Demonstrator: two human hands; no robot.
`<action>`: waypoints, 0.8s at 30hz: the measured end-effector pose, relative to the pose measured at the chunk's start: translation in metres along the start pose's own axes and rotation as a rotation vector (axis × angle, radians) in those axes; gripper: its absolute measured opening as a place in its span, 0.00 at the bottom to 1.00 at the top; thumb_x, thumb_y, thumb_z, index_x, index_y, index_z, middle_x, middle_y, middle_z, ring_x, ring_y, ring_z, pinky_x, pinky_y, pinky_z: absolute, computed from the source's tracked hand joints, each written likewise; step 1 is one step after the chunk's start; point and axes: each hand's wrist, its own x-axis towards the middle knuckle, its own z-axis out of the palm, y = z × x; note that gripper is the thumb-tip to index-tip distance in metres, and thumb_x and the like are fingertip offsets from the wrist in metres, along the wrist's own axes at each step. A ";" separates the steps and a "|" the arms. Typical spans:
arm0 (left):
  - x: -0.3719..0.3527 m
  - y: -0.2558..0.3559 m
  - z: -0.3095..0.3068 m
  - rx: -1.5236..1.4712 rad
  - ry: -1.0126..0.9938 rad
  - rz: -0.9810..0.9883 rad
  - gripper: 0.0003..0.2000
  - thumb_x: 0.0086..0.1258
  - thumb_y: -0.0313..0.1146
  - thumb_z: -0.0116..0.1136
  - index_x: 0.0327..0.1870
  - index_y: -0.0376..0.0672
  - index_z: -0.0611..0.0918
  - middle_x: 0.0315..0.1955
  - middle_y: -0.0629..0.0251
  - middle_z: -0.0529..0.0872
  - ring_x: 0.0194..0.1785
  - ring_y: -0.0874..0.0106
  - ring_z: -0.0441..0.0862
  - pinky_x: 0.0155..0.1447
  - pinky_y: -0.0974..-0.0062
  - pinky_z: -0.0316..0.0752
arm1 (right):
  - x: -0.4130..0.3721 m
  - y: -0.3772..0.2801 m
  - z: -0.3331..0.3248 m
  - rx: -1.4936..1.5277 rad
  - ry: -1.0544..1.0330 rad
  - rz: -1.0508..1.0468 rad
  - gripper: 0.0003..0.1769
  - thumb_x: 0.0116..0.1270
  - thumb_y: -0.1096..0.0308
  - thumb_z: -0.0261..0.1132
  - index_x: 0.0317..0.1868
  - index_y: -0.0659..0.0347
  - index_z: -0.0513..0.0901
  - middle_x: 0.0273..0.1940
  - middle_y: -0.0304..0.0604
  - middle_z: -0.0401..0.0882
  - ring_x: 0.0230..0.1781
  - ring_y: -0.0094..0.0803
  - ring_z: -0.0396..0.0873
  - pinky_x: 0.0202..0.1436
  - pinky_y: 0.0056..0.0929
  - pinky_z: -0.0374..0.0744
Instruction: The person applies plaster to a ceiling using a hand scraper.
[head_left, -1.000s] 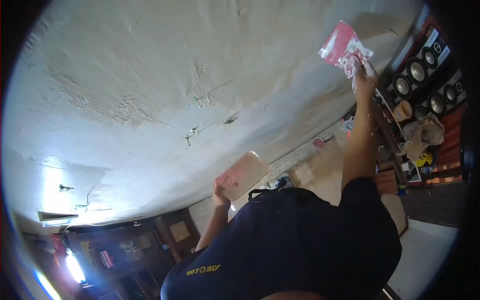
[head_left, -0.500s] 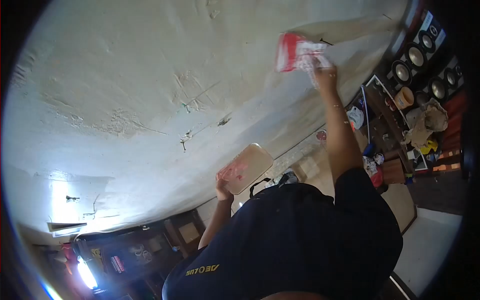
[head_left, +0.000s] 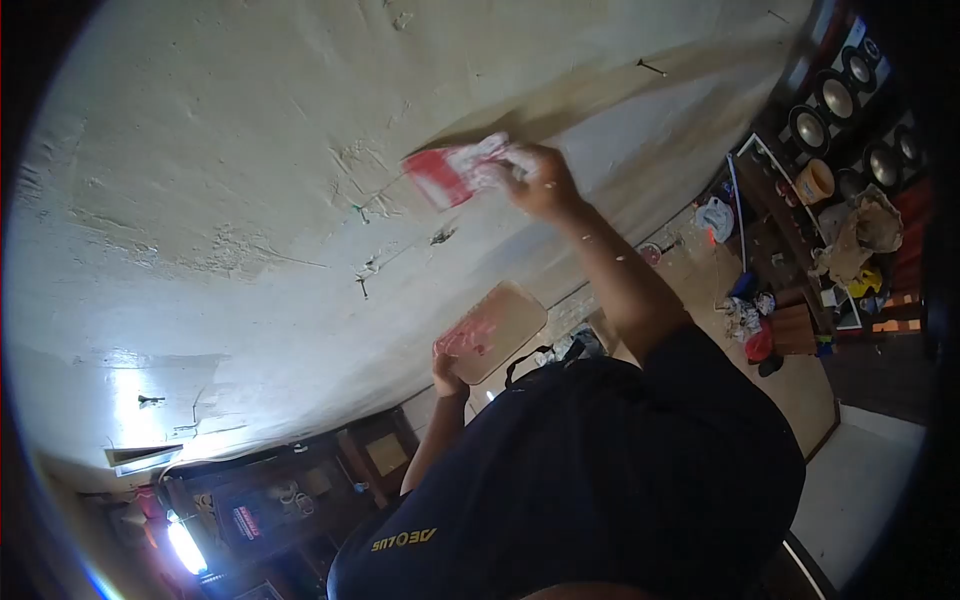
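Observation:
My right hand is closed round the white-smeared grip of a red putty knife. Its broad red blade carries whitish streaks and lies at the pale wall, left of a protruding nail. Lower down, my left hand grips one end of a flat, translucent rectangular tray or board. Pink paste is smeared over the part nearest that hand. White specks dot my right hand and forearm. Fingers behind the tray are hidden.
Nails stick out of the wall, near rough, cracked patches. A bright tube light glows at lower left beside dark shelves. Speakers, a small bucket and crumpled bags crowd the right side.
My right hand has swept the putty knife left and downward along the wall, away from the upper nail. My left hand and the tray have stayed almost in place.

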 end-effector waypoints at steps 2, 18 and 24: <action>-0.005 0.011 0.012 -0.015 -0.019 -0.023 0.33 0.58 0.56 0.55 0.59 0.39 0.69 0.55 0.56 0.75 0.60 0.60 0.72 0.63 0.58 0.67 | 0.003 0.032 -0.052 -0.150 0.173 0.023 0.10 0.61 0.66 0.66 0.37 0.65 0.83 0.32 0.48 0.83 0.31 0.39 0.82 0.37 0.31 0.78; 0.041 -0.030 -0.003 -0.002 -0.110 -0.061 0.31 0.58 0.49 0.49 0.61 0.40 0.67 0.59 0.52 0.72 0.61 0.55 0.70 0.58 0.54 0.70 | -0.073 0.002 0.001 0.051 -0.079 0.041 0.08 0.58 0.69 0.68 0.36 0.63 0.83 0.33 0.50 0.83 0.35 0.45 0.82 0.40 0.33 0.79; 0.044 -0.028 0.016 -0.117 -0.122 -0.115 0.26 0.62 0.49 0.45 0.56 0.39 0.71 0.54 0.58 0.75 0.60 0.63 0.71 0.65 0.62 0.64 | -0.042 0.040 -0.048 -0.192 0.149 0.182 0.08 0.58 0.67 0.67 0.33 0.63 0.82 0.30 0.51 0.81 0.31 0.49 0.80 0.35 0.37 0.77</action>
